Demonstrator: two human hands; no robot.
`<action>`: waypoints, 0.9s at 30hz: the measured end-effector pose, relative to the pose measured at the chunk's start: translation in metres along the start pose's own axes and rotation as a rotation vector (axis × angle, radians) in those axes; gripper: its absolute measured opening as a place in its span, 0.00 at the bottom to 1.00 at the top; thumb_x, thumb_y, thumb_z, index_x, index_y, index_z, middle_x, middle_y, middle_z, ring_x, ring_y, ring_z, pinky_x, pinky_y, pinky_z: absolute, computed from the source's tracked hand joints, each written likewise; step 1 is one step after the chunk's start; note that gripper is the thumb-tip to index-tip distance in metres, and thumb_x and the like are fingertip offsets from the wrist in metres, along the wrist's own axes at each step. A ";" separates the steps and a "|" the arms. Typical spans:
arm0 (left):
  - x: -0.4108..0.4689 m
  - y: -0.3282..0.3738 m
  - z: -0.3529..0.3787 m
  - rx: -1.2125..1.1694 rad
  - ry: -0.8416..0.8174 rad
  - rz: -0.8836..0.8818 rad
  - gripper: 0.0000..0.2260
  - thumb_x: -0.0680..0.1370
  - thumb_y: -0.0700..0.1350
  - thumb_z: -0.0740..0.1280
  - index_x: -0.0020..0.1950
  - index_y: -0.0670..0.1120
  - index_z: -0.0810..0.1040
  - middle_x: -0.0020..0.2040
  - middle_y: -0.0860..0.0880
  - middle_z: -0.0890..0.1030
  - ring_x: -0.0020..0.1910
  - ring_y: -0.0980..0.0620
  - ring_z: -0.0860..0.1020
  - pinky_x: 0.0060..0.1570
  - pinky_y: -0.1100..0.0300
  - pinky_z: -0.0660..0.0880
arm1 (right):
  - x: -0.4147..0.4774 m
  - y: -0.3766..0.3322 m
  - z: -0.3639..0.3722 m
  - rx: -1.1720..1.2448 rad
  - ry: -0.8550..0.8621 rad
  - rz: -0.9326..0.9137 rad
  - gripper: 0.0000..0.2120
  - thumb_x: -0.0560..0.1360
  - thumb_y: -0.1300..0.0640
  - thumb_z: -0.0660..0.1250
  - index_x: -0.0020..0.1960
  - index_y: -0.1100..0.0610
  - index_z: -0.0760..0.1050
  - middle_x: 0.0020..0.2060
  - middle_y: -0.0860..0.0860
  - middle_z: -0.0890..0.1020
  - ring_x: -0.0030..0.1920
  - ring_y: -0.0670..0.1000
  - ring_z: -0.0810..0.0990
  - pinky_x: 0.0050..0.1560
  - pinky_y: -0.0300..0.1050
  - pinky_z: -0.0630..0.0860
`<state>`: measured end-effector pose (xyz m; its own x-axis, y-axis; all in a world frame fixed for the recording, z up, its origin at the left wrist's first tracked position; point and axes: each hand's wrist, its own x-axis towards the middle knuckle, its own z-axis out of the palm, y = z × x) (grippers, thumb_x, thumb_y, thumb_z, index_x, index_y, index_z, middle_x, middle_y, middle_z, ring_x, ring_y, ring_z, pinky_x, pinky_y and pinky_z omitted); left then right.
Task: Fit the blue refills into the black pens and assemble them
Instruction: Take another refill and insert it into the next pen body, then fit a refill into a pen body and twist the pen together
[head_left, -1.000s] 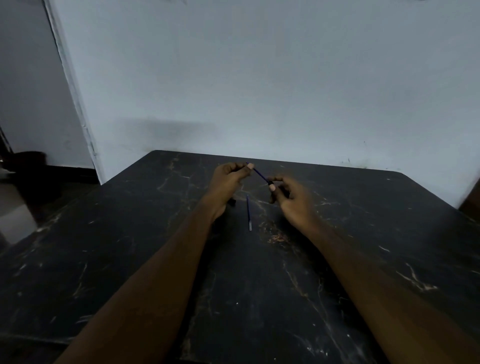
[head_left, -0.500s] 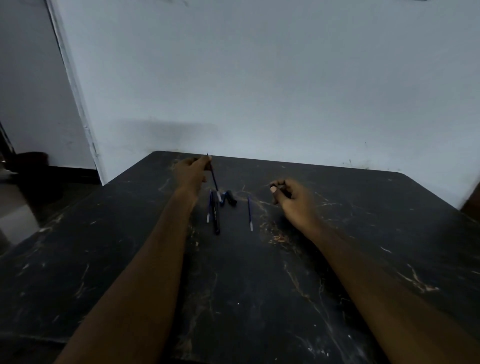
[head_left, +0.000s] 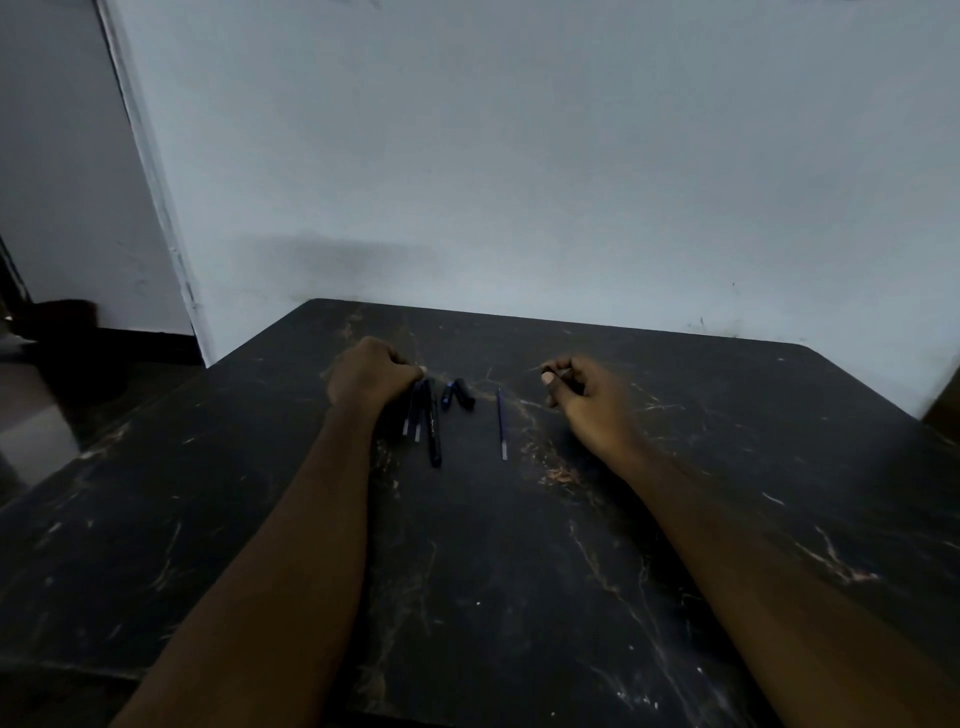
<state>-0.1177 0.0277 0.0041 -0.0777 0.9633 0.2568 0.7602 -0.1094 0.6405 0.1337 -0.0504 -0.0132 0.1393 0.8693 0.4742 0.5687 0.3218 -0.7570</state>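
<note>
Both hands rest on the dark table (head_left: 519, 597), well apart. The left hand (head_left: 366, 376) is curled, its fingertips down at the far ends of a black pen (head_left: 432, 431) and two blue refills (head_left: 413, 423) lying side by side; whether they actually pinch anything I cannot tell. The right hand (head_left: 584, 392) is closed around a small dark piece (head_left: 555, 372), thumb pressed on it. Between the hands lie two caps (head_left: 458, 395), touching each other, and a lone refill (head_left: 501, 423) just beside them, nearer the right hand.
</note>
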 end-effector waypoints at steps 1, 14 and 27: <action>-0.001 0.000 0.000 0.009 0.000 0.001 0.09 0.72 0.54 0.73 0.45 0.49 0.87 0.42 0.49 0.86 0.38 0.51 0.82 0.44 0.55 0.81 | 0.000 0.000 0.000 0.000 -0.001 -0.001 0.02 0.78 0.52 0.65 0.48 0.47 0.76 0.39 0.47 0.81 0.42 0.50 0.81 0.48 0.54 0.79; -0.002 0.000 0.005 0.065 0.026 0.002 0.13 0.74 0.57 0.71 0.49 0.49 0.86 0.45 0.48 0.86 0.43 0.49 0.82 0.45 0.57 0.78 | 0.003 0.003 0.001 -0.018 -0.003 0.003 0.02 0.77 0.51 0.65 0.47 0.45 0.76 0.39 0.45 0.82 0.42 0.48 0.81 0.47 0.52 0.79; -0.009 0.035 0.016 0.044 -0.045 0.261 0.13 0.72 0.59 0.71 0.40 0.50 0.85 0.35 0.53 0.84 0.36 0.55 0.81 0.45 0.53 0.81 | 0.000 -0.002 0.000 0.007 -0.009 0.019 0.02 0.78 0.53 0.64 0.48 0.47 0.76 0.39 0.46 0.81 0.41 0.47 0.81 0.41 0.41 0.74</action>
<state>-0.0798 0.0190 0.0127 0.1526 0.9139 0.3762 0.7783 -0.3458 0.5242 0.1325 -0.0509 -0.0117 0.1423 0.8788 0.4555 0.5606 0.3077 -0.7688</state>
